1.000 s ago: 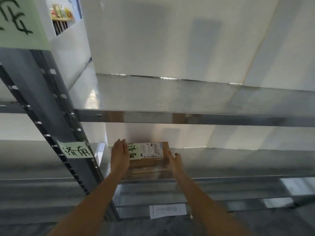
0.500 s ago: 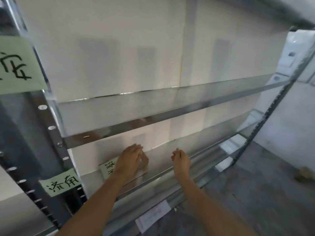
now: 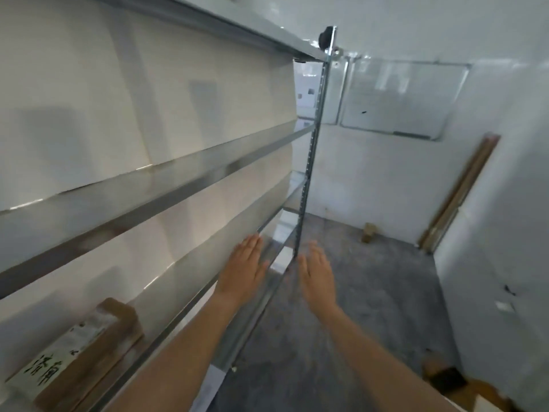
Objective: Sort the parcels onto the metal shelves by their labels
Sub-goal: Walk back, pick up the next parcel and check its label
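Observation:
A brown cardboard parcel (image 3: 98, 349) with a white shipping label and a green handwritten tag lies on a lower metal shelf (image 3: 184, 281) at the bottom left. Both my hands are off it. My left hand (image 3: 245, 269) hovers flat and open over the shelf's front edge, well to the right of the parcel. To its right, my right hand (image 3: 316, 276) is open too, fingers stretched, in front of the shelf's right upright post (image 3: 312, 150). Neither hand holds anything.
Other metal shelves (image 3: 124, 200) run above, backed by white panels. Grey concrete floor (image 3: 371, 292) opens to the right. A whiteboard (image 3: 398, 102) hangs on the far wall, wooden strips (image 3: 457, 197) lean in the corner, and cardboard pieces (image 3: 463, 385) lie at the bottom right.
Both hands let go of the parcel and pulled back along the shelf edge. The view swung to the right, so the parcel now sits at the bottom left.

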A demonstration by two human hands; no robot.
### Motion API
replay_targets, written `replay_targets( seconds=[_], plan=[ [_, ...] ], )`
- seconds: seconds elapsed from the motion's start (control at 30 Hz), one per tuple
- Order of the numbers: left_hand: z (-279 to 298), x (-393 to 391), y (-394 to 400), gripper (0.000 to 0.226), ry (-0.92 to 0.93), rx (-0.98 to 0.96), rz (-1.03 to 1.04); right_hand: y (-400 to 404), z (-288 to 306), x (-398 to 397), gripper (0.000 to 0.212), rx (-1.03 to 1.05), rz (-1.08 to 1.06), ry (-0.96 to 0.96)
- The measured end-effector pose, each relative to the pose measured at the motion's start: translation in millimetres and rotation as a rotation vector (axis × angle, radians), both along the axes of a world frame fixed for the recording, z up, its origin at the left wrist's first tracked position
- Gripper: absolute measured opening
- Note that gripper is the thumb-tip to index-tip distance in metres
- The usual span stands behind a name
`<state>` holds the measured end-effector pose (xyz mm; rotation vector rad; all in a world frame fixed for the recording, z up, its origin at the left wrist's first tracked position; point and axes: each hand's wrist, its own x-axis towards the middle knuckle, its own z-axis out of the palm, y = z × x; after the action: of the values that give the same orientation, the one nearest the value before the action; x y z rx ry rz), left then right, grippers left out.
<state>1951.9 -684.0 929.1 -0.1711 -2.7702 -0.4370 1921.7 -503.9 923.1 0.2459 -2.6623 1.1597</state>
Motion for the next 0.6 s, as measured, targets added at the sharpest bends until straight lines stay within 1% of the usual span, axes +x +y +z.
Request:
replay_targets(
  seconds=[0.07, 0.13, 0.2, 0.27, 0.37, 0.47, 0.5, 0.6],
  plan=[
    [5.1, -21.5, 43.6, 0.090, 0.060, -0.007, -0.034, 39.5, 4.8, -6.4, 0.057, 0.104, -0.070, 0.033],
    [10.1, -38.3, 86.1, 0.096, 0.040, -0.012, -0.087, 77.9, 9.3, -12.6, 0.059, 0.163, -0.141, 0.051],
    [15.5, -53.9, 124.9, 0.105, 0.043, -0.018, -0.148, 118.3, 15.3, -19.6, 0.060, 0.190, -0.206, 0.040],
    [19.6, -67.9, 155.2, 0.105, 0.055, -0.034, -0.196, 159.8, 22.5, -25.7, 0.061, 0.180, -0.259, 0.017],
    [29.5, -87.9, 188.6, 0.095, 0.073, -0.060, -0.231, 217.2, 34.4, -32.0, 0.062, 0.237, -0.343, 0.046],
    [48.5, -105.5, 219.2, 0.087, 0.101, -0.073, -0.282, 260.8, 45.6, -37.6, 0.068, 0.361, -0.419, 0.107],
    [54.7, -111.2, 228.8, 0.083, 0.132, -0.078, -0.298, 271.4, 48.7, -41.1, 0.071, 0.411, -0.437, 0.139],
    [67.6, -126.3, 251.4, 0.073, 0.306, -0.125, -0.295, 291.3, 57.3, -53.8, 0.082, 0.534, -0.473, 0.208]
  ],
)
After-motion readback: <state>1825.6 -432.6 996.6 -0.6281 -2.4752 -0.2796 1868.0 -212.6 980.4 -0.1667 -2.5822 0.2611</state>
